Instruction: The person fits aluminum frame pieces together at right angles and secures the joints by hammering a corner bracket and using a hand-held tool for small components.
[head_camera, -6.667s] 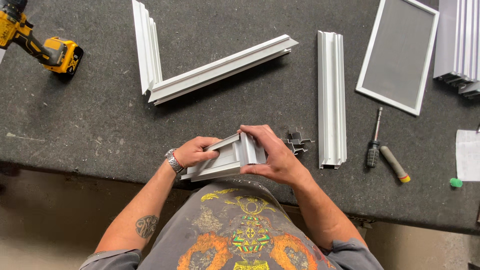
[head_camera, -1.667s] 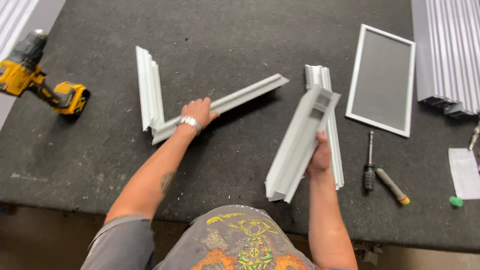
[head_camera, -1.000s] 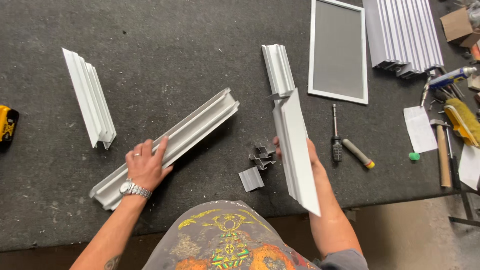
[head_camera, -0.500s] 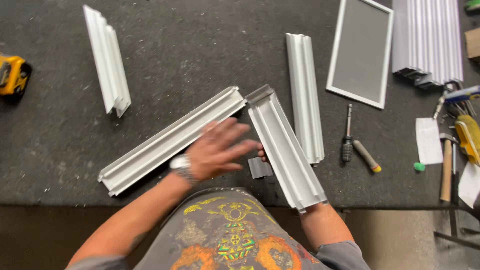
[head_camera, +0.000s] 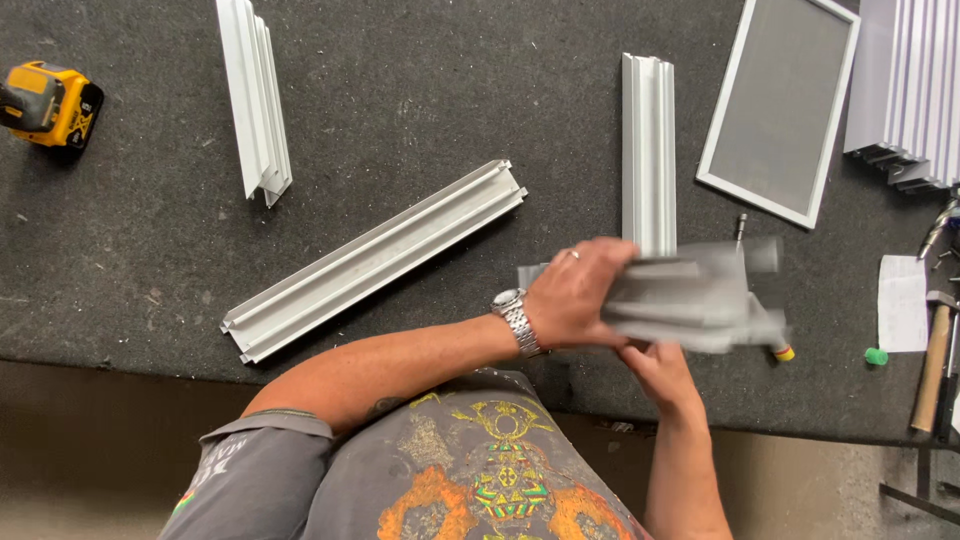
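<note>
Head view: my left hand (head_camera: 572, 295) and right hand (head_camera: 650, 362) both clamp a blurred white frame piece (head_camera: 690, 295) over the bench (head_camera: 130, 270) edge. Swung carelessly, I think its far end could knock the screwdriver (head_camera: 741, 228) just beyond my hands.

Only label-ish thing around is a white rectangular paper slip (head_camera: 902, 303) lying flat on the dark table (head_camera: 150, 260), off to the right of the hands (head_camera: 575, 295), no packages, signs or screens anywhere.
</note>
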